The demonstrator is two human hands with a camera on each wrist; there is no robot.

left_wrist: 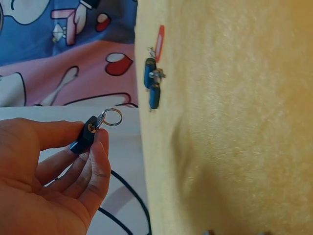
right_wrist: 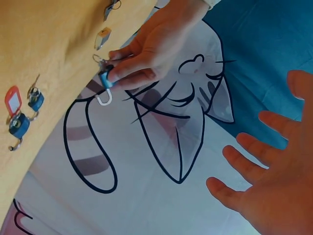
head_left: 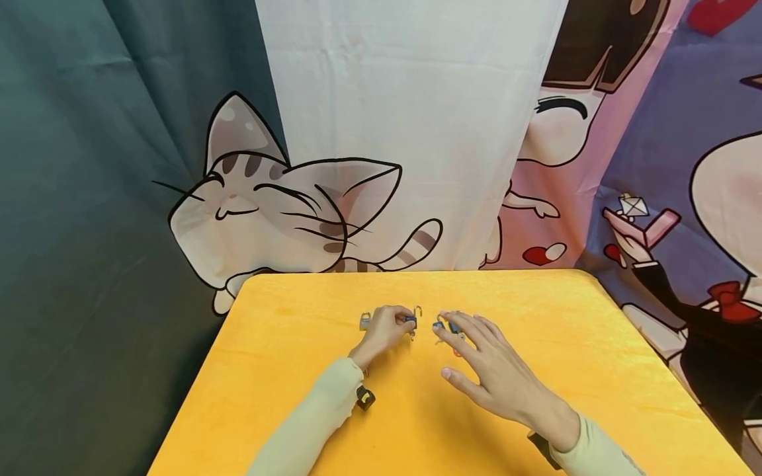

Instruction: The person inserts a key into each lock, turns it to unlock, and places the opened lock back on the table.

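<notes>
My left hand [head_left: 383, 329] pinches a small blue padlock [right_wrist: 105, 77] between thumb and fingers, above the table. Its shackle [right_wrist: 104, 98] is swung open, and a key with a split ring [left_wrist: 113, 117] sticks out of its keyhole end. My right hand [head_left: 500, 370] hovers to the right with fingers spread and nothing held. Past its fingertips, partly hidden in the head view, two more blue padlocks [right_wrist: 19, 126] lie on the table, with keys. A red key tag [right_wrist: 13, 100] lies beside them.
Left of my left hand is another padlock [head_left: 365, 322] with its shackle upright. A small metal item on a ring, apparently a key [right_wrist: 111, 9], lies nearer me. The yellow table [head_left: 286, 344] ends at a printed curtain [head_left: 393, 132].
</notes>
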